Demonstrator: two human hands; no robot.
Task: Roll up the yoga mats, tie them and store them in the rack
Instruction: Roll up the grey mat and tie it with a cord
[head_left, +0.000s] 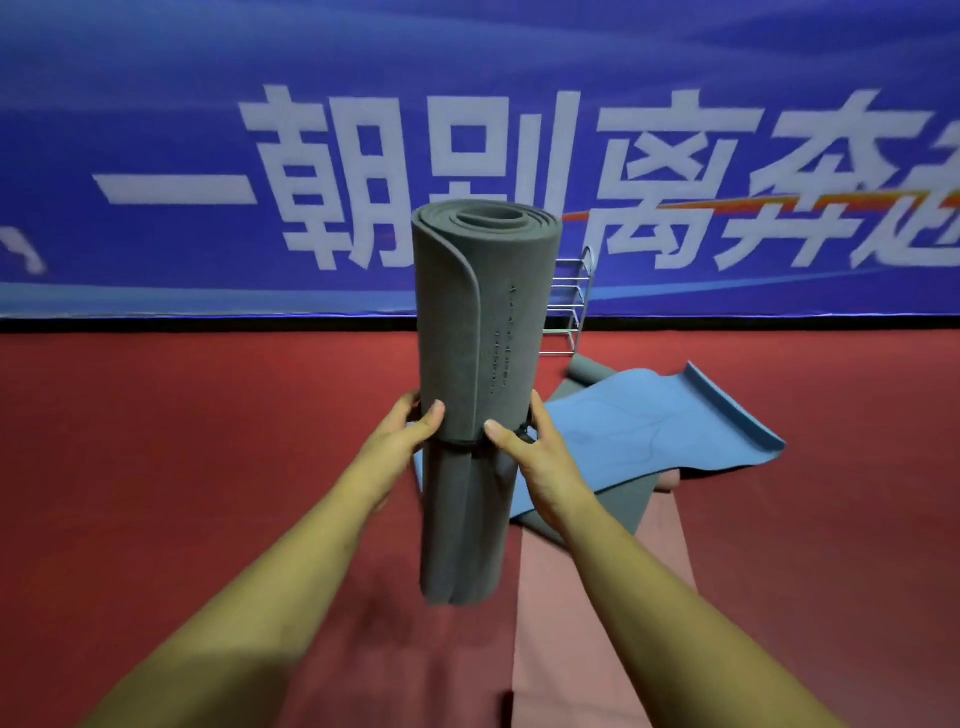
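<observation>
Red floor fills the near ground. On it, at lower right, a pink mat lies flat and unrolled, running away from the camera.

Above these, two bare forearms reach forward to a rolled grey mat, which stands upright at the centre of the view. The left hand grips the roll from its left side, thumb on the front face and fingers curled round behind. The right hand grips it from the right side in the same way, thumb on the front. Both hands sit at mid-height, level with a black strap that circles the roll and pinches it in. The upper end of the roll shows its spiral of layers. Whether the lower end touches the floor cannot be told.

Just beyond the right hand, a blue mat lies unrolled across the far end of the pink mat, its right edge curled upward and a grey underside showing at its near edge. Beyond it, the end of another grey mat lies on the floor.

Farther back, a wire rack stands against the wall, largely hidden by the roll. Its visible rungs show bare; the contents of the hidden part cannot be told.

Behind everything hangs a blue banner with large white characters.
</observation>
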